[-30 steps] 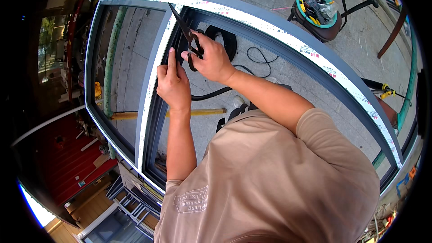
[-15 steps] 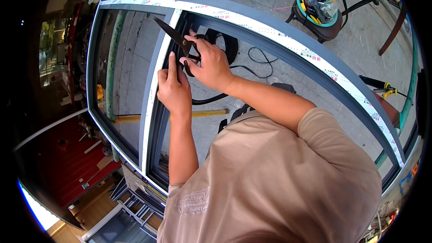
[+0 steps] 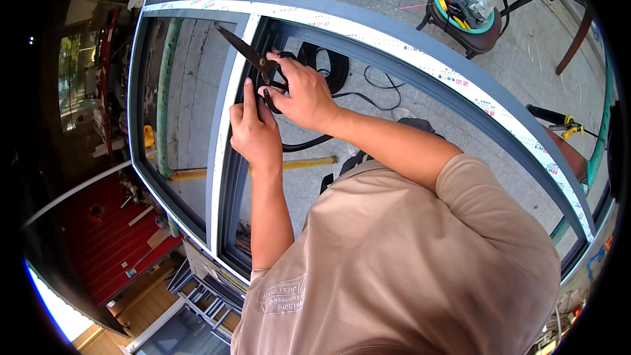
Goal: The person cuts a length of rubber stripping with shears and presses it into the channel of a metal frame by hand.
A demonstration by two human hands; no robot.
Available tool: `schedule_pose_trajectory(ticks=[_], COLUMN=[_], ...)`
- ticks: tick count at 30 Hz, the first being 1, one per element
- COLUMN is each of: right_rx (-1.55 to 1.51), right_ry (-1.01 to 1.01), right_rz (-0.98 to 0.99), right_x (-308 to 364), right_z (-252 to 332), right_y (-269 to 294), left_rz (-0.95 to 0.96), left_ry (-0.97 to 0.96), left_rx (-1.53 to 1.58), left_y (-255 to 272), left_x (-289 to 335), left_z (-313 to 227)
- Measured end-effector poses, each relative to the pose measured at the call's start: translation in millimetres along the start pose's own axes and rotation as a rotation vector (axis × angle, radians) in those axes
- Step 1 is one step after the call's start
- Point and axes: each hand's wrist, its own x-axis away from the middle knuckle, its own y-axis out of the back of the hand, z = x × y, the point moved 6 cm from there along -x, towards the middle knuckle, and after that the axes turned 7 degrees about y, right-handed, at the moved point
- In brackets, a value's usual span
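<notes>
My right hand [image 3: 305, 95] grips a pair of dark scissors [image 3: 248, 52], fingers in the handles. The blades are together and point up and left across the white-filmed bar of a grey window frame [image 3: 225, 125]. Close beside it, my left hand [image 3: 255, 135] lies against the dark inner channel of that bar, index finger stretched along it and the other fingers curled. Whatever those curled fingers hold is hidden. A black strip [image 3: 309, 146] runs behind my left wrist. Within the frame opening, a black coil [image 3: 327, 69] rests on the floor beyond my right hand.
A turquoise basin [image 3: 490, 23] of tools and plastic stands on a dark stool [image 3: 470, 43] at the far right. Yellow-handled tools [image 3: 566, 125] lie right of the frame. A yellow pole [image 3: 305, 164] and a thin black cord [image 3: 368, 102] are on the floor below. Ladders [image 3: 207, 309] sit lower left.
The view has shifted slightly. The scissors and both hands keep nearly the same pose at the bar, with the blades moved a little left.
</notes>
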Motion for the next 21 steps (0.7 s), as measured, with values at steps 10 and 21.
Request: schedule_pose_trajectory(ticks=[10,21], right_rx=[-0.243,0.008], right_ry=[-0.167,0.011], right_rz=[0.052,-0.014], right_x=[-1.2,-4.6], right_z=[-2.1,2.5], right_y=[6.4,3.5], left_rz=[-0.096,-0.104], left_ry=[-0.022,0.022], left_rx=[-0.004,0.022], left_y=[-4.9,-6.1], left_x=[2.9,4.2], left_z=[-0.7,1.4])
